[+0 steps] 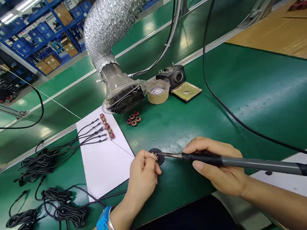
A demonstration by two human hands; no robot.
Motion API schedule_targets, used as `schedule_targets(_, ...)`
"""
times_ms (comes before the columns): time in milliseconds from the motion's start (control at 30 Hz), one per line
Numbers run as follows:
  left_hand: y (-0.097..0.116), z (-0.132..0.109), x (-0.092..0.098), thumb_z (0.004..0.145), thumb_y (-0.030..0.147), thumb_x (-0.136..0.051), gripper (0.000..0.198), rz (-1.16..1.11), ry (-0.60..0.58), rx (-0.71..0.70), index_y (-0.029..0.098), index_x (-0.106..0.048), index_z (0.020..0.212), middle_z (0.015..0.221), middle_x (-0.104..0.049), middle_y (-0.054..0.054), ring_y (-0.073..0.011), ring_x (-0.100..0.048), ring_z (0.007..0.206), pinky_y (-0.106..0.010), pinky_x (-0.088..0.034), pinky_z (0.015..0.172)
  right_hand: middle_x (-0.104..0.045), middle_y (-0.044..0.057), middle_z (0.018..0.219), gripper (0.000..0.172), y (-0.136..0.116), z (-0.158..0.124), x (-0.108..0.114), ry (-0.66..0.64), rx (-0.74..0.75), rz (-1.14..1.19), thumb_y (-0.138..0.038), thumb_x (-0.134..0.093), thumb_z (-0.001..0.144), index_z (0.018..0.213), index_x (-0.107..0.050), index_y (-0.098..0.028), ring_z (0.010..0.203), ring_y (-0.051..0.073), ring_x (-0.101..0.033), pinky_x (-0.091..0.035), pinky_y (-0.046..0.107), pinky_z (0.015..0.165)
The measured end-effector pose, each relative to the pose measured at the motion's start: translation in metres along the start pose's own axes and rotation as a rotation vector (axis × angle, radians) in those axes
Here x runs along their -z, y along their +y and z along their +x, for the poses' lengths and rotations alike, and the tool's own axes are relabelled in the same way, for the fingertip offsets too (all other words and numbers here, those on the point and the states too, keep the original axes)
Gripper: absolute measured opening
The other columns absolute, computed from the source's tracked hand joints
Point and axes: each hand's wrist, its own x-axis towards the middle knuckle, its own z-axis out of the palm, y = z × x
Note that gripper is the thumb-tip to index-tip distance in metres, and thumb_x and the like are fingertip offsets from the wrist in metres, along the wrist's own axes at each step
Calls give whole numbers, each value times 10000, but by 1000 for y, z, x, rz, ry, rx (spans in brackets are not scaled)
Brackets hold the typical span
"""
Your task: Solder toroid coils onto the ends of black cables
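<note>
Blue wristband and silver bangle nearest the camera, worn behind the left fingers. Those fingers make a tight pinch at a small coil, which sits at the fingertips, over a black disc on the green counter. Thin wire slants in from upper left to the same fingers; its end is hidden. Right fingers close around the handle of a soldering iron; tip at the coil, touching or just short, cannot tell. Black cables lie well left of the left fingers, white sheet partly between. Beyond the fingers: fan, tub.

Risks, as judged: tip so near bare fingertips that a small slip could burn them. Loose pinch might let the coil skid on the disc. Snagged wire could tug the left fingers off line. Overlong heat may scorch the coil.
</note>
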Motion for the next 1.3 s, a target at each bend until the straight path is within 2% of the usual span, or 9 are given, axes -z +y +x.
schedule_targets(233,-2,0,1,900,320,-452,197,0,-5,-13,198,-471,747,492,-497,87,-44,-321,316,-162,-266,337,-603,23,692,192,-4,3,0,-38,10,26,-149,-521,785,950,-611,-190,568,158,-552,-435,296,508)
schedule_targets(433,-2,-1,1,907,343,-453,234,21,-9,-11,201,-462,721,472,-470,87,-46,-314,317,-170,-253,343,-573,17,655,223,-6,3,-4,-12,34,50,-134,-507,776,961,-619,-189,530,142,-500,-395,294,482)
schedule_targets(733,-1,-2,2,922,341,-431,235,40,-13,-11,204,-454,733,494,-471,85,-46,-318,328,-165,-246,340,-580,23,664,264,-8,5,3,-33,66,76,-109,-511,755,982,-621,-187,548,152,-524,-428,306,487)
schedule_targets(1067,0,-2,1,920,340,-431,257,33,-15,-9,196,-443,707,480,-462,87,-40,-314,319,-152,-245,328,-569,19,664,246,-4,3,-1,27,70,70,-134,-512,776,992,-618,-188,543,151,-512,-407,306,493)
schedule_targets(1200,0,-3,1,920,333,-427,228,32,-13,3,195,-456,741,502,-476,85,-41,-316,322,-150,-247,322,-570,20,693,229,-1,16,6,34,113,-8,-137,-537,791,997,-617,-196,568,142,-499,-401,288,496)
schedule_targets(1300,-2,-4,3,936,359,-414,244,47,-36,-16,192,-462,765,519,-475,83,-42,-329,340,-148,-263,333,-625,34,778,199,7,43,16,41,164,-154,-165,-576,820,1005,-627,-220,642,157,-549,-445,302,561)
